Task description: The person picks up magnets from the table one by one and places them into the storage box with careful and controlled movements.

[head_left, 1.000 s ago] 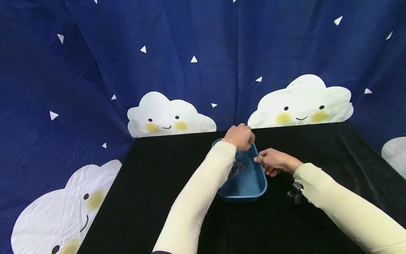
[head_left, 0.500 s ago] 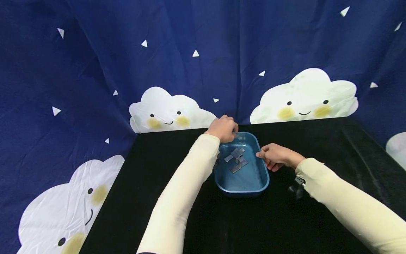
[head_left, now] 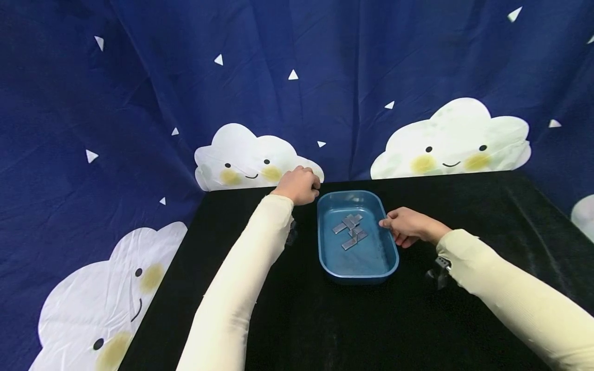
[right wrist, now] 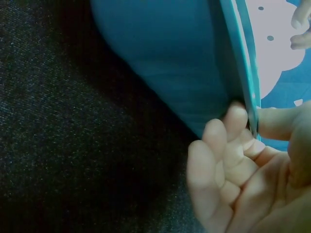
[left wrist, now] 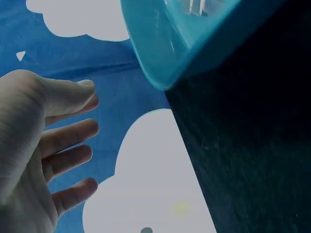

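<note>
A blue rectangular tub [head_left: 359, 263] stands on the black cloth, with several flat grey metallic pieces [head_left: 351, 230] lying together on its floor. My right hand [head_left: 410, 226] pinches the tub's right rim between thumb and fingers; in the right wrist view the thumb lies inside the rim [right wrist: 243, 53] and the fingers outside. Beyond the tub's far left corner is my left hand [head_left: 299, 185], apart from it. The left wrist view shows the left hand [left wrist: 43, 141] with loosely bent fingers and nothing between them, beside the tub [left wrist: 160, 63].
Black cloth [head_left: 297, 319] covers the table under the tub. A dark blue curtain [head_left: 260, 98] with white clouds and triangles hangs behind the table's far edge. A small dark device [head_left: 438, 273] is at the right wrist.
My left hand has moved left from over the tub to outside its far left corner, uncovering the grey pieces. The right hand keeps its hold on the rim. The head view has shifted slightly.
</note>
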{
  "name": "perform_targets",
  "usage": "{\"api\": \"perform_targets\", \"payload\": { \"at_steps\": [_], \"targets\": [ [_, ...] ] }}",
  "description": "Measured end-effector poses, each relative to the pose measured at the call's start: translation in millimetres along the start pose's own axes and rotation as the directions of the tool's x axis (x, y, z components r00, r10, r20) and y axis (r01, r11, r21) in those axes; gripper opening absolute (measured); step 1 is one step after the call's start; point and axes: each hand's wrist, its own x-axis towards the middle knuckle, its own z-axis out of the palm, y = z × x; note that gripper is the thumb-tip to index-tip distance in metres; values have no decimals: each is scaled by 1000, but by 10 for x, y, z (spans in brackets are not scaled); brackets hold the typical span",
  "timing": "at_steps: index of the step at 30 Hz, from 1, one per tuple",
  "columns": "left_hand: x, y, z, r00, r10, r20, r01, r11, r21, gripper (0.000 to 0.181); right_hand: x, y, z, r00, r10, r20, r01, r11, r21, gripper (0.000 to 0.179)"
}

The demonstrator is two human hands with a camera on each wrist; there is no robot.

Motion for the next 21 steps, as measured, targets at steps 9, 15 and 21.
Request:
{"api": "perform_targets", "payload": {
  "at_steps": [9, 15, 21],
  "targets": [
    [-260, -312, 117, 993, -37, -108, 22, 990, -136, 21, 7, 2, 11, 1000, -2, -7, 2, 1000, -10, 29],
    [-486, -410, 299, 965, -44, -258, -1, 985, -170, 24, -25, 45, 35, 1000, -18, -7, 18, 1000, -11, 26],
    [-776, -443, 448, 941, -116, -318, 21, 958, -287, 32, -110, 46, 93, 999, -52, 3, 52, 999, 7, 22]
  ]
}}
